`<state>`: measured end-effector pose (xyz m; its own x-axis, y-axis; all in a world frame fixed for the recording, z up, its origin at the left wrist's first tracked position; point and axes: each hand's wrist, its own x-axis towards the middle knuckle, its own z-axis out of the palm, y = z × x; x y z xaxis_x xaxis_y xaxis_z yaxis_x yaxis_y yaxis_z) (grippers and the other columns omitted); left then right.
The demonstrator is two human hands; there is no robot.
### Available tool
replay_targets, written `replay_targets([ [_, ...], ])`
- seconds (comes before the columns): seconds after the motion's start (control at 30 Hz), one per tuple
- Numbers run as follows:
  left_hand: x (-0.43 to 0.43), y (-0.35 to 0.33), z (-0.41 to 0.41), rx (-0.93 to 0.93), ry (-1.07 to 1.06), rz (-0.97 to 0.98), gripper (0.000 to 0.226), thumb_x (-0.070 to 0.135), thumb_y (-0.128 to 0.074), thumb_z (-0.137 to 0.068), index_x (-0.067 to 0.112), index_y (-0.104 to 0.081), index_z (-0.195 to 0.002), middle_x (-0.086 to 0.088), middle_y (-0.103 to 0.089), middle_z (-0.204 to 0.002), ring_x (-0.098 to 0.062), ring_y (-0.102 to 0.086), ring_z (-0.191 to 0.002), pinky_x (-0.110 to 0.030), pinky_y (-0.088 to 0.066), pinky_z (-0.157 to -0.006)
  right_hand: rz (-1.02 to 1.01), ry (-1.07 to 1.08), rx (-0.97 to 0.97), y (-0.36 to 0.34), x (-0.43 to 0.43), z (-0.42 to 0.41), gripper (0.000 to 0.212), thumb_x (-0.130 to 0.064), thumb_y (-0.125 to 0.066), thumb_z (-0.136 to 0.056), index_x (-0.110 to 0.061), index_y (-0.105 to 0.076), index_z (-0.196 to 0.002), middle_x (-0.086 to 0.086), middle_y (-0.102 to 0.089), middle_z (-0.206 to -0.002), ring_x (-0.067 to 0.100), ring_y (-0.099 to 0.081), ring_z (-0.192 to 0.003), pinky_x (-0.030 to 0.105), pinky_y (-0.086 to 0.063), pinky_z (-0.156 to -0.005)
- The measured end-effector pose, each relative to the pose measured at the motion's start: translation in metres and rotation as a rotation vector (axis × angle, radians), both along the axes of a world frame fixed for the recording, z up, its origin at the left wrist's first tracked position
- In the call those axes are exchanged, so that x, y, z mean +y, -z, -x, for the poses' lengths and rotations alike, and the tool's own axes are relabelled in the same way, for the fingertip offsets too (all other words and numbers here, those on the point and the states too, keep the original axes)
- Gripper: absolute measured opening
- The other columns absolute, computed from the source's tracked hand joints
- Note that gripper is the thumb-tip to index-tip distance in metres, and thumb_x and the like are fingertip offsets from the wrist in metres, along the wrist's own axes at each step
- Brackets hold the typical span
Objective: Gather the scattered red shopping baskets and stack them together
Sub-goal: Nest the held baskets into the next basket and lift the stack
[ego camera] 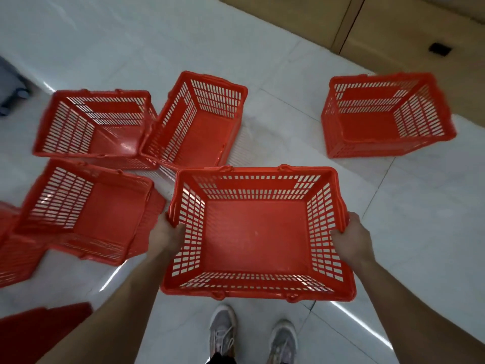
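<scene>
One red shopping basket (256, 232) was in my grip, empty and level, out in front of me above my grey trainers (223, 329). I judged it to be lifted clear of the white tiled floor (288, 74). My left hand (166, 233) was curled over its left rim with the thumb inside the slotted wall. My right hand (353, 239) clasped the right rim in the same way.

Nothing was nested, as far as I could see, so the job looked barely begun. Just beyond the one I held, a tilted basket (199, 132) leaned with its rim against an upright basket (112, 145) to its left. Nearer me on the left lay a tipped basket (112, 208), canted over, apart from my left hand but near it. A lone basket (372, 127) stood well apart on the right, close to the brown panels (393, 22) along the wall. At the left edge a cut-off basket (10, 248) showed only in part.

That left at least five baskets to collect. To my mind the sensible next move was to drop the one in my hands into one of the standing ones. A dark red patch (44, 329) lay by my left forearm, and I could not tell what it was.
</scene>
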<state>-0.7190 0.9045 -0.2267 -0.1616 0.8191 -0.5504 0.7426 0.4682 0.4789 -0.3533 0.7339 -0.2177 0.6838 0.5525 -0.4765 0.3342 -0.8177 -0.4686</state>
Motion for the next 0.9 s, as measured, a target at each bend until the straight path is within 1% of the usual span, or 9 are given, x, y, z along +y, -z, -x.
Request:
replay_targets([
  [0.07, -0.006, -0.059, 0.023, 0.032, -0.041, -0.012, 0.042, 0.029, -0.06, -0.093, 0.014, -0.05, -0.131, 0.007, -0.064, -0.081, -0.006, -0.064, -0.06, -0.017, -0.046, -0.047, 0.002, -0.04, 0.004, -0.062, 0.009, 0.009, 0.043, -0.035, -0.058, -0.095, -0.013, -0.045, -0.13, 0.011, -0.069, -0.113, 0.031, -0.07, -0.087, 0.05, -0.058, -0.082],
  [0.13, -0.014, -0.119, 0.048, 0.092, -0.071, -0.058, 0.036, 0.022, -0.059, -0.093, 0.011, -0.054, -0.127, 0.015, -0.051, -0.071, 0.001, -0.051, -0.052, -0.012, -0.033, -0.043, 0.0, -0.084, 0.006, -0.121, 0.02, 0.023, 0.04, -0.032, -0.058, -0.094, -0.012, -0.046, -0.127, 0.012, -0.069, -0.113, 0.032, -0.069, -0.088, 0.048, -0.056, -0.083],
  [0.2, -0.026, -0.175, 0.075, 0.114, -0.121, -0.081, 0.036, 0.016, -0.057, -0.093, 0.011, -0.054, -0.128, 0.013, -0.054, -0.075, -0.001, -0.052, -0.06, -0.017, -0.037, -0.05, -0.015, -0.138, 0.014, -0.172, 0.032, 0.041, 0.038, -0.029, -0.057, -0.094, -0.011, -0.045, -0.126, 0.012, -0.069, -0.112, 0.033, -0.069, -0.089, 0.047, -0.055, -0.083],
  [0.27, -0.042, -0.226, 0.107, 0.116, -0.168, -0.089, 0.038, 0.012, -0.056, -0.091, 0.01, -0.055, -0.129, -0.004, -0.068, -0.096, -0.021, -0.066, -0.083, -0.034, -0.052, -0.071, -0.024, -0.188, 0.024, -0.216, 0.044, 0.068, 0.037, -0.027, -0.056, -0.094, -0.011, -0.045, -0.126, 0.013, -0.069, -0.113, 0.034, -0.069, -0.089, 0.046, -0.054, -0.082],
  [0.33, -0.061, -0.269, 0.143, 0.118, -0.244, -0.09, 0.038, 0.009, -0.056, -0.088, 0.01, -0.059, -0.126, -0.015, -0.07, -0.11, -0.034, -0.066, -0.1, -0.043, -0.052, -0.089, -0.037, -0.247, 0.024, -0.254, 0.058, 0.1, 0.035, -0.024, -0.056, -0.094, -0.01, -0.047, -0.124, 0.015, -0.069, -0.113, 0.035, -0.069, -0.09, 0.043, -0.052, -0.08],
  [0.43, -0.1, -0.32, 0.202, 0.142, -0.426, -0.133, 0.042, 0.008, -0.057, -0.087, 0.012, -0.06, -0.128, -0.02, -0.07, -0.114, -0.04, -0.064, -0.106, -0.043, -0.049, -0.093, -0.059, -0.375, 0.04, -0.304, 0.083, 0.157, 0.031, -0.019, -0.056, -0.091, -0.008, -0.049, -0.119, 0.019, -0.068, -0.112, 0.04, -0.067, -0.094, 0.043, -0.051, -0.081],
  [0.6, -0.179, -0.371, 0.3, 0.194, -0.697, -0.194, 0.046, 0.013, -0.068, -0.083, 0.011, -0.061, -0.128, -0.019, -0.066, -0.122, -0.04, -0.06, -0.113, -0.042, -0.044, -0.094, -0.138, -0.648, 0.077, -0.359, 0.12, 0.27, 0.032, -0.017, -0.058, -0.088, -0.008, -0.052, -0.118, 0.022, -0.068, -0.108, 0.043, -0.063, -0.099, 0.043, -0.048, -0.084],
  [0.77, -0.262, -0.384, 0.384, 0.181, -0.978, -0.21, 0.05, 0.011, -0.067, -0.083, 0.008, -0.058, -0.132, -0.02, -0.064, -0.126, -0.04, -0.059, -0.114, -0.044, -0.043, -0.097, -0.163, -0.896, 0.118, -0.383, 0.142, 0.402, 0.031, -0.019, -0.058, -0.088, -0.016, -0.055, -0.12, 0.017, -0.068, -0.109, 0.04, -0.063, -0.103, 0.043, -0.047, -0.086],
  [0.9, -0.326, -0.382, 0.438, 0.166, -1.162, -0.202, 0.043, 0.009, -0.065, -0.08, 0.009, -0.063, -0.123, -0.016, -0.07, -0.108, -0.036, -0.066, -0.092, -0.041, -0.048, -0.08, -0.155, -1.096, 0.105, -0.389, 0.149, 0.515, 0.039, -0.017, -0.055, -0.086, -0.016, -0.054, -0.124, 0.018, -0.066, -0.117, 0.039, -0.062, -0.107, 0.042, -0.046, -0.095],
])
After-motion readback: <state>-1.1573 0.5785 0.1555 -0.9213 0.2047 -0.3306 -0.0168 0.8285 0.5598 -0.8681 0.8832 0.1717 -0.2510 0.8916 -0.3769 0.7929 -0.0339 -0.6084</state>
